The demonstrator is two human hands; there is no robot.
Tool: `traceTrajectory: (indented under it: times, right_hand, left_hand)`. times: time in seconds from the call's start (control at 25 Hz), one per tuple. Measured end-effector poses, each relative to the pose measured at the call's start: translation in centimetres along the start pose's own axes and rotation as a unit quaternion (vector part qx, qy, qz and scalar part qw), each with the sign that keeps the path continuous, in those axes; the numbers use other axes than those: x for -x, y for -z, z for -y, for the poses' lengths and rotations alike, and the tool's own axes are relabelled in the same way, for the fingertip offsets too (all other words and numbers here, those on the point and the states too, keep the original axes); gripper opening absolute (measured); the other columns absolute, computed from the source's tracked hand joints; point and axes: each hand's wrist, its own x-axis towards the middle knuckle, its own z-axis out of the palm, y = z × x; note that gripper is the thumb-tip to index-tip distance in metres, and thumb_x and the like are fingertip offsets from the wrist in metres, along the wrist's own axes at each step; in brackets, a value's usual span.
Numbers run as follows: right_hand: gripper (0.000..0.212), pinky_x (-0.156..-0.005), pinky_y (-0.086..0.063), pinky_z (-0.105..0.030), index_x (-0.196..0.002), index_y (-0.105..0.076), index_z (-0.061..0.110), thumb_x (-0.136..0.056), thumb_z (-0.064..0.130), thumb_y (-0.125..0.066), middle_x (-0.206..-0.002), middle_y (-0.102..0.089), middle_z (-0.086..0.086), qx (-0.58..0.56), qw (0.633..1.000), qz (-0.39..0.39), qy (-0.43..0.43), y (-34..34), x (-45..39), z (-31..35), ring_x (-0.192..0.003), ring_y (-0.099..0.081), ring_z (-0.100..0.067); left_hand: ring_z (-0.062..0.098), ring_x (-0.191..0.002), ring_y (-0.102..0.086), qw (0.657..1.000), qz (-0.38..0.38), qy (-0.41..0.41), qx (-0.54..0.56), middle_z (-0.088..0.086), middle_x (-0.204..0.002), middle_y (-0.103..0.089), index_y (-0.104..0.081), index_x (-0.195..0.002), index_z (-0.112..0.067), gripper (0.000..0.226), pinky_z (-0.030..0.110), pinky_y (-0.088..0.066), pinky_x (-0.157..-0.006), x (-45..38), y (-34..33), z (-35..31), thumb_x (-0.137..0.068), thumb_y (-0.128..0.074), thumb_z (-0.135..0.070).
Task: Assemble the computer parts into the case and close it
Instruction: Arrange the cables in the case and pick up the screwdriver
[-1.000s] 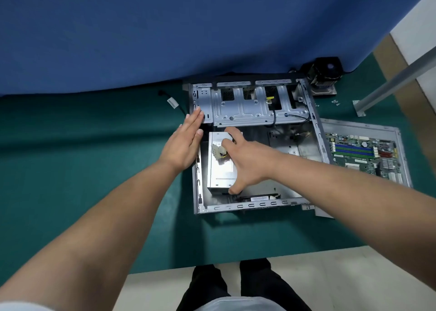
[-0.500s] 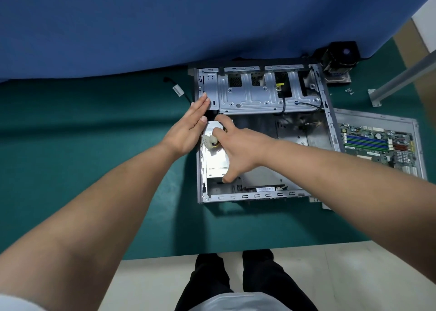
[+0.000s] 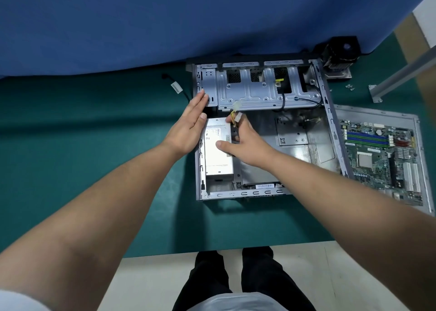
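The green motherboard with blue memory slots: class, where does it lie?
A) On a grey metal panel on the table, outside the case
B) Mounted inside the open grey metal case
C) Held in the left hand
A: the green motherboard with blue memory slots lies on a grey metal panel beside the open grey metal case.

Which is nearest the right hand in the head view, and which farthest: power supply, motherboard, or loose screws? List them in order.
From the right hand:
1. Power supply: under its fingers, in the case's left side.
2. Motherboard: on a panel right of the case.
3. Loose screws: on the mat, far right, beyond the case.
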Motion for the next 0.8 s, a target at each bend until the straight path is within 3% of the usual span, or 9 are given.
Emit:
traceTrajectory:
  times: [0.08,0.16,0.2,0.28,0.32,0.4,0.48,0.6,0.8]
  right_hand:
    - [0.071,-0.116,-0.039,-0.047,-0.136,-0.031,0.040,-0.083,0.052,-0.077,-0.146,-0.041,0.002,-0.066,0.996,-0.030,-0.053,-0.9,-0.3,-0.4,-0.136,-0.045,-0.021]
    - [0.069,-0.113,-0.044,-0.043,-0.135,-0.043,0.038,-0.080,0.055,-0.081,-0.145,-0.042,0.004,-0.115,0.987,-0.045,-0.100,-1.6,-0.9,-0.6,-0.132,-0.050,-0.017]
    - [0.072,-0.106,-0.049,-0.041,-0.137,-0.045,0.038,-0.078,0.054,-0.083,-0.144,-0.047,0.004,-0.152,0.981,-0.037,-0.118,-1.7,-1.1,-0.7,-0.128,-0.055,-0.017]
    - [0.069,-0.079,-0.059,-0.028,-0.135,-0.046,0.040,-0.079,0.052,-0.084,-0.128,-0.068,0.006,-0.222,0.965,-0.001,-0.137,-1.9,-1.1,-0.9,-0.110,-0.069,-0.014]
    - [0.061,-0.066,-0.057,-0.020,-0.131,-0.048,0.042,-0.081,0.050,-0.083,-0.117,-0.075,0.010,-0.242,0.961,0.013,-0.134,-2.0,-1.0,-1.0,-0.100,-0.073,-0.009]
    - [0.046,-0.057,-0.054,-0.014,-0.125,-0.054,0.040,-0.087,0.042,-0.080,-0.105,-0.078,0.014,-0.270,0.955,0.011,-0.119,-2.1,-1.1,-1.7,-0.090,-0.074,-0.003]
    - [0.044,-0.064,-0.054,-0.014,-0.127,-0.056,0.031,-0.090,0.033,-0.079,-0.107,-0.077,0.012,-0.288,0.952,-0.009,-0.103,-2.1,-1.1,-2.1,-0.094,-0.074,-0.004]
    - [0.047,-0.070,-0.053,-0.015,-0.131,-0.056,0.027,-0.089,0.034,-0.078,-0.114,-0.076,0.010,-0.274,0.957,-0.002,-0.094,-2.0,-1.1,-2.4,-0.101,-0.073,-0.005]
    - [0.053,-0.093,-0.052,-0.035,-0.126,-0.064,0.026,-0.079,0.041,-0.085,-0.114,-0.077,0.006,-0.216,0.971,0.040,-0.090,-0.7,-1.3,-1.9,-0.107,-0.072,-0.014]
  left_hand:
    - [-0.007,-0.151,-0.005,1.000,-0.005,-0.005,0.003,-0.013,-0.169,-0.009,-0.024,-0.161,-0.021,0.051,0.004,-0.004,-0.115,-0.1,-0.2,0.2,-0.111,-0.030,-0.033]
    - [-0.009,-0.150,-0.004,1.000,-0.008,-0.009,0.003,-0.013,-0.169,-0.008,-0.024,-0.161,-0.021,0.052,0.005,-0.005,-0.116,-0.1,-0.4,0.4,-0.111,-0.029,-0.033]
    - [-0.010,-0.150,-0.004,1.000,-0.013,-0.011,0.005,-0.013,-0.169,-0.008,-0.025,-0.161,-0.021,0.052,0.007,-0.006,-0.117,-0.1,-0.6,0.5,-0.111,-0.029,-0.033]
    - [-0.009,-0.150,-0.005,0.999,-0.028,-0.019,0.006,-0.011,-0.169,-0.010,-0.028,-0.160,-0.020,0.051,0.016,-0.008,-0.121,-0.2,-0.8,0.8,-0.111,-0.030,-0.033]
    - [-0.008,-0.150,-0.007,0.999,-0.036,-0.022,0.003,-0.011,-0.169,-0.012,-0.030,-0.159,-0.021,0.050,0.022,-0.010,-0.123,-0.3,-0.9,1.0,-0.110,-0.030,-0.033]
    - [-0.004,-0.151,-0.011,0.998,-0.051,-0.022,0.001,-0.013,-0.168,-0.014,-0.034,-0.157,-0.023,0.048,0.031,-0.014,-0.125,-0.3,-1.2,1.2,-0.110,-0.030,-0.033]
    - [-0.003,-0.151,-0.014,0.998,-0.065,-0.018,0.002,-0.015,-0.167,-0.017,-0.036,-0.156,-0.025,0.048,0.032,-0.016,-0.124,-0.3,-1.4,1.3,-0.110,-0.030,-0.035]
    - [-0.006,-0.149,-0.016,0.997,-0.075,-0.021,-0.002,-0.015,-0.166,-0.019,-0.037,-0.156,-0.025,0.048,0.027,-0.017,-0.122,-0.3,-1.5,1.3,-0.110,-0.030,-0.036]
    - [-0.014,-0.144,-0.015,0.997,-0.068,-0.016,-0.017,-0.018,-0.166,-0.018,-0.035,-0.157,-0.027,0.049,0.020,-0.017,-0.119,-0.3,-1.3,0.8,-0.109,-0.028,-0.035]
